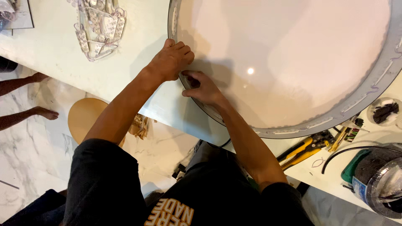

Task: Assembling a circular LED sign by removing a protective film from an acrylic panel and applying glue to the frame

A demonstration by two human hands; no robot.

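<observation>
Both hands are pressing at the rim of a large round white panel (284, 54) that is lying on a pale table (54, 50). The left hand (171, 60) is resting knuckles-up on the panel's grey edge, fingers curled, and the right hand (203, 88) is sitting just beside it, fingertips pinching at the same edge. Yellow-handled pliers (303, 150) are lying near the right forearm, with a small dish of dark bits (384, 111) beyond them. A clear plastic tangle of parts (99, 26) is lying well apart, and 2 bare feet (42, 95) are standing on the marble floor (29, 159).
</observation>
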